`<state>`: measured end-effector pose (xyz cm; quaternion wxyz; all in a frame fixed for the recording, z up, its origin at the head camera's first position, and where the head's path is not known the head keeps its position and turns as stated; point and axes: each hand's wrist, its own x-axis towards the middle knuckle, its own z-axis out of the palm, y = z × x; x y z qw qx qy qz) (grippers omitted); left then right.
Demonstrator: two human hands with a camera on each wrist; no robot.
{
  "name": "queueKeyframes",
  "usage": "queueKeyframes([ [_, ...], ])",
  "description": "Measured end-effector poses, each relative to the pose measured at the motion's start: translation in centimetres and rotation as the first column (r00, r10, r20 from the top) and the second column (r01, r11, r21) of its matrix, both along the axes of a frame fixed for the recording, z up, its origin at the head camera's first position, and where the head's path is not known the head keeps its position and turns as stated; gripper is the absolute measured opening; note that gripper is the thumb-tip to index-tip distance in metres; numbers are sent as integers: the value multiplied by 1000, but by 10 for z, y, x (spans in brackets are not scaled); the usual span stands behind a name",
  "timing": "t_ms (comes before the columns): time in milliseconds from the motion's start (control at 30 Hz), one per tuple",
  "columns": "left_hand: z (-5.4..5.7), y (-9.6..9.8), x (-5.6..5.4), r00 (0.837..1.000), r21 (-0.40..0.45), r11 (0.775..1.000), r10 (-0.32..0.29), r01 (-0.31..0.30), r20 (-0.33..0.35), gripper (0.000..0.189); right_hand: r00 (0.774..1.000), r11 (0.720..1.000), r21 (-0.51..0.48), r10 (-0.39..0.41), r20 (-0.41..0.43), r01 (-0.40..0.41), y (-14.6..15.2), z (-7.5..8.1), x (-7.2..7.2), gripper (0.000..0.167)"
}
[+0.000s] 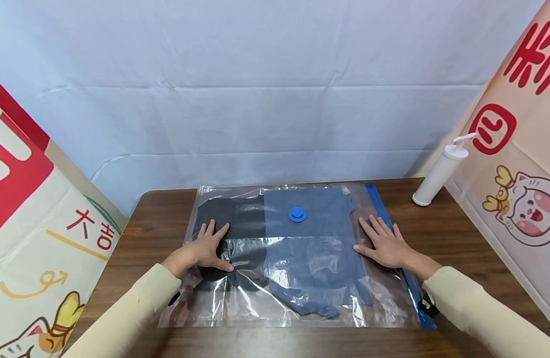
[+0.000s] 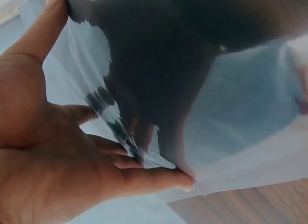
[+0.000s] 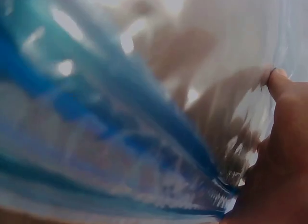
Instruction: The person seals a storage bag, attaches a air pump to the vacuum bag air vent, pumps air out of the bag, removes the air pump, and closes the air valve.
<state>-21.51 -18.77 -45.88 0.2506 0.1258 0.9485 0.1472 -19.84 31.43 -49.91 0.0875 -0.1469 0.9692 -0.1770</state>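
A clear plastic vacuum storage bag lies flat on the table. Inside it are a black folded garment on the left and a blue-grey folded garment to its right. A round blue valve sits over the blue-grey cloth. My left hand rests with spread fingers on the bag's left part, over the black cloth; the left wrist view shows its palm against the film. On the right, my right hand rests, fingers spread, on the film beside the blue zip strip. Neither hand grips anything.
A white hand pump stands upright at the table's back right. The brown wooden table meets a pale cloth backdrop. Printed banners flank it on both sides.
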Motion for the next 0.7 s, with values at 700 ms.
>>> queueKeyframes([
  [700, -3, -1, 6, 1000, 33, 999, 5, -4, -17, 119, 999, 1000, 4, 15, 34, -15, 4, -3, -7, 99],
])
